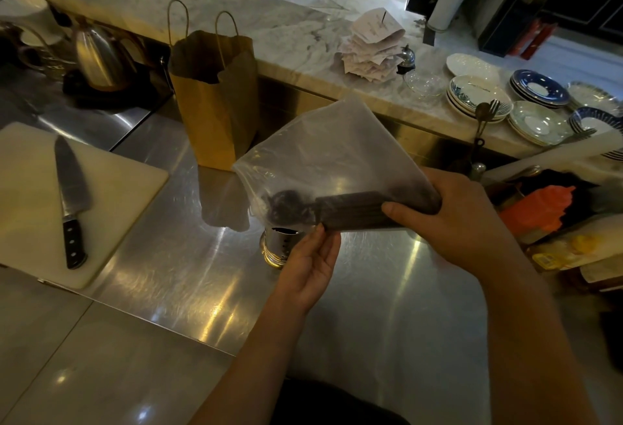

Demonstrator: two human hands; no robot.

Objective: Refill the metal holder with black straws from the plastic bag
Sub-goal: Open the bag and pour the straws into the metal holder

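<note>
From my feed, the plastic bag at centre is thin, cloudy film with a soft sheen and creases. The black straws inside look matt and ribbed. Below them the metal holder is polished, perforated and mirror-bright. The steel counter is brushed, with swirl scratches catching glare. At left I see a matt white plastic cutting board under a knife with a dull steel blade and a riveted black handle. The paper bag is matt brown kraft. The marble ledge above is veined and smooth; the plates at right are glossy glazed ceramic.
</note>
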